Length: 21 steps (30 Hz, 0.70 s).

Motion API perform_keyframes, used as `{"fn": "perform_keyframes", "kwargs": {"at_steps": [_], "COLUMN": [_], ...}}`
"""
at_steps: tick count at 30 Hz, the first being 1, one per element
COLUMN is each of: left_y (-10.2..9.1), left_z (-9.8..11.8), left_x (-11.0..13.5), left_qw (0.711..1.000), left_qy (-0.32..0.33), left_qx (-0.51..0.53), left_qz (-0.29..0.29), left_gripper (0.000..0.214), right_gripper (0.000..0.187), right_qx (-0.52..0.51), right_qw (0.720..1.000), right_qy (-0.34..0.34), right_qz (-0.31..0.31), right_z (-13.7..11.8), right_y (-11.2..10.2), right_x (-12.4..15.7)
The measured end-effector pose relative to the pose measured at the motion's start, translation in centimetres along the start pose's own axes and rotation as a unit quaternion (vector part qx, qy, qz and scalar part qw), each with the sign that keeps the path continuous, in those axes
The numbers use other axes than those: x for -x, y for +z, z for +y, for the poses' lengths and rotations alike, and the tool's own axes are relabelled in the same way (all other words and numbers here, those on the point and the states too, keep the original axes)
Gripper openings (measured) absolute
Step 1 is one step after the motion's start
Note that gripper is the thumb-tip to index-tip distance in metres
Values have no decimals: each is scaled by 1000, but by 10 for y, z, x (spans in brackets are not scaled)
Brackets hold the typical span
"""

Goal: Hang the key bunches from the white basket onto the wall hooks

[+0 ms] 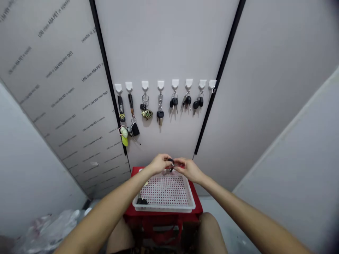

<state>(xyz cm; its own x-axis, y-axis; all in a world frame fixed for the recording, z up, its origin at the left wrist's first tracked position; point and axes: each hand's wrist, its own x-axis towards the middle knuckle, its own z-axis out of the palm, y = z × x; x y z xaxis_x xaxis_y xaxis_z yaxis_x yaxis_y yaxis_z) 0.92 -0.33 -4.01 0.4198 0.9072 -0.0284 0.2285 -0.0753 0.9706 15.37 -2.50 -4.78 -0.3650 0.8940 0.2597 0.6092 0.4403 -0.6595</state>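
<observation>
Both my hands meet above the far edge of a white plastic basket [194,199]. My left hand [161,163] is closed on a bunch of keys [171,164] with a black strap or key head and metal parts. From the other side my right hand [188,168] pinches at the same bunch with its fingertips. Small details of the keys are blurred. In the basket's near left corner lie black-headed keys [142,201]. A small yellowish item shows partly behind my left forearm.
White hooks [175,84] run in a row along the wall, several with key bunches [173,102]. The rightmost hook [212,84] bears no key bunch. Under the basket is a red stool or box [197,208]. Clear plastic bags [53,229] lie on the floor at left.
</observation>
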Motion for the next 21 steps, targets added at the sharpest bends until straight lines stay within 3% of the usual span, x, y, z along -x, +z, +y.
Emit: {"fn": "perform_keyframes", "kwargs": {"at_steps": [2, 5, 7, 11, 16, 21], "left_y": [-2, -1, 1, 4, 14, 30], "left_z": [18, 38, 48, 68, 108, 146], "left_x": [0, -1, -3, -11, -28, -39], "left_qw": [999, 998, 998, 989, 948, 935], "left_qy": [0, 12, 44, 131, 239, 277], "left_qx": [34, 60, 46, -52, -173, -202], "left_qz": [1, 7, 13, 54, 116, 95], "left_gripper": [6, 7, 8, 9, 19, 27], "right_gripper": [24, 24, 24, 16, 15, 14], "right_qx": [-114, -277, -330, -323, -297, -252], "right_qw": [993, 958, 936, 929, 927, 907], "right_qy": [15, 64, 95, 118, 80, 82], "right_qz": [16, 40, 72, 139, 214, 328], "right_z": [-7, -15, -20, -30, -46, -61], "right_y": [-4, -11, -18, -47, -108, -173], "right_x": [-4, -9, -11, -17, -32, -58]}}
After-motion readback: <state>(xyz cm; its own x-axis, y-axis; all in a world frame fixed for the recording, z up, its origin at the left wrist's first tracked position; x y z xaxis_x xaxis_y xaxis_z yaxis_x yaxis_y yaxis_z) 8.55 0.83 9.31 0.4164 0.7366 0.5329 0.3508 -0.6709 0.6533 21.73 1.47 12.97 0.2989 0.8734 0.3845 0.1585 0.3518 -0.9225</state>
